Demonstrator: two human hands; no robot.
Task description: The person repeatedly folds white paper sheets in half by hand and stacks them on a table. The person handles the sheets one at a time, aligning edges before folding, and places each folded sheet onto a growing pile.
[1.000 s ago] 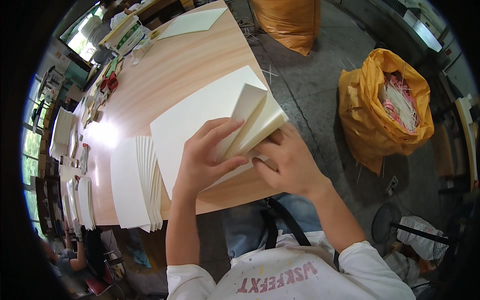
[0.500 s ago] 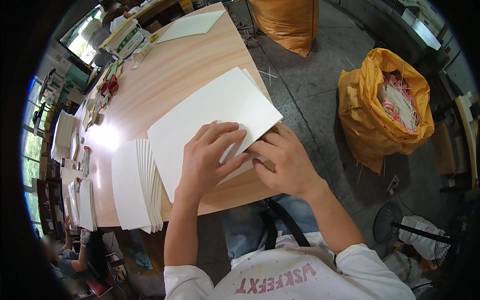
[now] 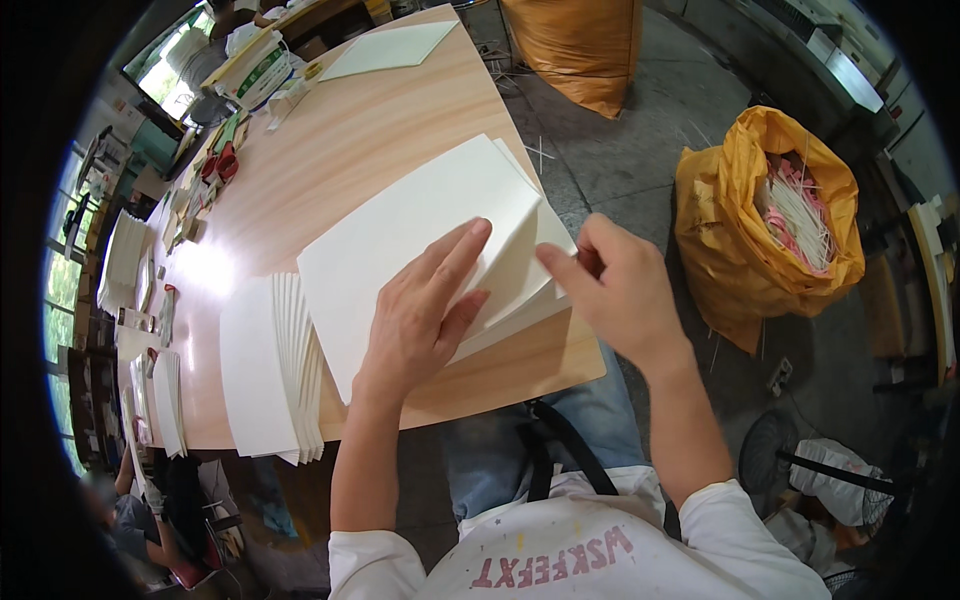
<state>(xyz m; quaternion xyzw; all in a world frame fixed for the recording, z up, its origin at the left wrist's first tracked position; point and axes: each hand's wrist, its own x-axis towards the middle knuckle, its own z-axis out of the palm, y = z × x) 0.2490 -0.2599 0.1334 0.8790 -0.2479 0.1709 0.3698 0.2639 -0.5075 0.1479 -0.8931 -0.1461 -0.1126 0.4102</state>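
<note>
A stack of large cream paper sheets (image 3: 410, 230) lies on the wooden table (image 3: 330, 140) in front of me. My left hand (image 3: 425, 310) presses flat on the top sheet, fingers spread and pointing toward the stack's right end. My right hand (image 3: 615, 290) hovers just right of the stack near its lifted right edge, fingers loosely curled, with nothing clearly in it. The top sheets are raised slightly at that right edge.
A fanned pile of white sheets (image 3: 270, 365) lies to the left of the stack. More sheets (image 3: 385, 50) sit at the table's far end, with small items along the left edge. Two orange bags (image 3: 770, 220) stand on the floor to the right.
The folded-up sheet was pressed flat onto the stack. My right hand then drew back to the right of the stack, while my left hand stayed pressing on top.
</note>
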